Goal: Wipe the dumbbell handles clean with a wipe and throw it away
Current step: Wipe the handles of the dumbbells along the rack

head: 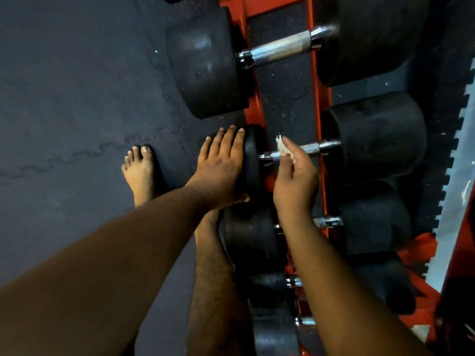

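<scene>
A small white wipe [282, 147] was pinched in the fingers of the right hand [295, 181] and was held against the shiny metal handle [308, 148] of a dumbbell on the red rack [321, 104]. The wipe was crumpled, and most of it was hidden behind the fingers. The left hand [221, 165] was laid flat, with straight fingers kept close together, on the near black end [253, 155] of that same dumbbell.

The wipe looked thin, soft and very light. It would likely bend round the bar easily, but it could tear or slip out if it was held too loosely. It was best gripped by a bunched part, so that it could be folded around the handle.

The handle looked hard and bumpy in the middle, so the wipe might catch there. The dumbbell looked heavy and might roll a little, which was probably why its end was being steadied. A bigger dumbbell [282, 48] was seen farther along the rack, and smaller ones [329, 221] nearer. A bare foot [140, 170] was seen on the dark floor mat [77, 98].
</scene>
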A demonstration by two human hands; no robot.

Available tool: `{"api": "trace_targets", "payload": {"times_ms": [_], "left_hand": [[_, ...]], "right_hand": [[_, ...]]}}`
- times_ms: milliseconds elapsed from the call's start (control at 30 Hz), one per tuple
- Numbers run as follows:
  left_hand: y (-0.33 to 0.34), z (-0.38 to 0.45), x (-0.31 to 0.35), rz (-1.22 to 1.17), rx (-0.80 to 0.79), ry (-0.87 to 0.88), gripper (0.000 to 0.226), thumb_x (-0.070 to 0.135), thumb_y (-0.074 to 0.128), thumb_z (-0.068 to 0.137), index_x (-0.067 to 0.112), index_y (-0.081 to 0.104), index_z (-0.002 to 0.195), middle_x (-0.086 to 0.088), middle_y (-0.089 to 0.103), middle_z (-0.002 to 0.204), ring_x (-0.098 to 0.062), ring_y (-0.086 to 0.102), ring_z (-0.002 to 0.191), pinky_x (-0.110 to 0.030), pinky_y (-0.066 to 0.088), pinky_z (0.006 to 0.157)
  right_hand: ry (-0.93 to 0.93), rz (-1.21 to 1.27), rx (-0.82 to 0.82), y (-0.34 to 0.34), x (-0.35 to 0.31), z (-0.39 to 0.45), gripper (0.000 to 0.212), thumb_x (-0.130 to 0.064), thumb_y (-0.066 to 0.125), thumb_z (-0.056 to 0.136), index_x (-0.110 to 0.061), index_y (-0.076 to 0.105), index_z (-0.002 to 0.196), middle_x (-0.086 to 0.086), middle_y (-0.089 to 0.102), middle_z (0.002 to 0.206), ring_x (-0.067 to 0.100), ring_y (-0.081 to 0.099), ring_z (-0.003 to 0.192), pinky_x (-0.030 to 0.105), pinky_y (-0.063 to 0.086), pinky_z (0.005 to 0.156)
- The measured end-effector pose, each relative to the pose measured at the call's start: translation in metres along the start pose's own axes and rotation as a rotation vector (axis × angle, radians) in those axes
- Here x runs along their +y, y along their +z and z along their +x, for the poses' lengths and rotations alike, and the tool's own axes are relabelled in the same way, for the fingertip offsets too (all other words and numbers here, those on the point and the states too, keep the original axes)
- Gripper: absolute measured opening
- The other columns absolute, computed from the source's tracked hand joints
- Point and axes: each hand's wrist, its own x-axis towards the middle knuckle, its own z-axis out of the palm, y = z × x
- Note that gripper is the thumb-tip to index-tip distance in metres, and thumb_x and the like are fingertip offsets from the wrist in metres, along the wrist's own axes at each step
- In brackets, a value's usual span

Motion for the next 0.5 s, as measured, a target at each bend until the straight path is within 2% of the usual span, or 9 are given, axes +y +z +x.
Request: {"api": "trace_targets", "payload": {"times_ms": [33, 100, 167, 233, 300, 367, 500], "left_hand": [[0.0, 0.0, 0.0, -0.001, -0.001, -0.001, 0.15, 0.058, 0.089, 0.064, 0.011, -0.016, 0.159, -0.012, -0.012, 0.169, -0.031, -0.013, 0.156, -0.049, -0.009, 0.125], [-0.001, 0.001, 0.001, 0.001, -0.008, -0.004, 0.15, 0.058, 0.09, 0.064, 0.011, -0.016, 0.159, -0.011, -0.013, 0.169, -0.03, -0.014, 0.156, -0.049, -0.01, 0.125], [-0.001, 0.001, 0.001, 0.0, -0.017, -0.007, 0.151, 0.058, 0.09, 0.064, 0.011, -0.017, 0.159, -0.011, -0.014, 0.169, -0.03, -0.015, 0.156, -0.049, -0.009, 0.125], [0.0, 0.001, 0.001, -0.003, -0.015, -0.004, 0.152, 0.058, 0.09, 0.063, 0.011, -0.017, 0.159, -0.011, -0.014, 0.169, -0.03, -0.015, 0.156, -0.049, -0.009, 0.126], [0.001, 0.001, 0.0, -0.008, -0.001, -0.003, 0.152, 0.058, 0.09, 0.062, 0.012, -0.017, 0.159, -0.011, -0.013, 0.169, -0.03, -0.015, 0.156, -0.049, -0.009, 0.125], [0.003, 0.002, -0.002, -0.009, 0.002, 0.0, 0.153, 0.059, 0.09, 0.062, 0.013, -0.017, 0.159, -0.01, -0.013, 0.169, -0.03, -0.015, 0.156, -0.048, -0.011, 0.124], [0.002, 0.002, -0.001, -0.006, 0.001, -0.004, 0.153, 0.058, 0.091, 0.062, 0.013, -0.018, 0.159, -0.009, -0.014, 0.169, -0.029, -0.016, 0.155, -0.045, -0.013, 0.123]], "right_hand": [[-0.133, -0.18, -0.046, -0.002, 0.004, 0.013, 0.036, -0.003, 0.052, 0.1, -0.013, 0.064, 0.132, 0.002, 0.064, 0.135, 0.011, 0.057, 0.126, 0.016, 0.039, 0.108], [-0.391, -0.582, -0.219, 0.002, 0.017, 0.027, 0.047, 0.0, 0.051, 0.095, -0.012, 0.057, 0.14, 0.009, 0.054, 0.147, 0.024, 0.045, 0.141, 0.043, 0.025, 0.123], [-0.616, -0.888, -0.388, 0.002, 0.038, 0.023, 0.06, -0.005, 0.049, 0.089, -0.01, 0.045, 0.149, 0.01, 0.04, 0.158, 0.027, 0.027, 0.151, 0.057, 0.011, 0.123], [-0.701, -1.057, -0.386, -0.012, 0.057, 0.02, 0.072, -0.007, 0.049, 0.088, -0.011, 0.027, 0.158, 0.01, 0.021, 0.166, 0.028, 0.011, 0.155, 0.061, 0.005, 0.122], [-0.563, -1.098, -0.239, -0.028, 0.066, 0.021, 0.08, -0.006, 0.051, 0.091, -0.009, 0.011, 0.16, 0.015, 0.005, 0.168, 0.031, -0.001, 0.155, 0.057, 0.001, 0.124], [-0.454, -1.097, -0.146, -0.027, 0.064, 0.018, 0.082, -0.007, 0.049, 0.092, -0.004, 0.002, 0.16, 0.021, -0.004, 0.167, 0.035, -0.008, 0.154, 0.053, -0.001, 0.124], [-0.736, -1.118, -0.325, -0.002, 0.066, 0.004, 0.069, -0.011, 0.024, 0.094, -0.003, 0.0, 0.159, 0.019, 0.001, 0.167, 0.035, -0.006, 0.154, 0.055, -0.005, 0.123]]}}
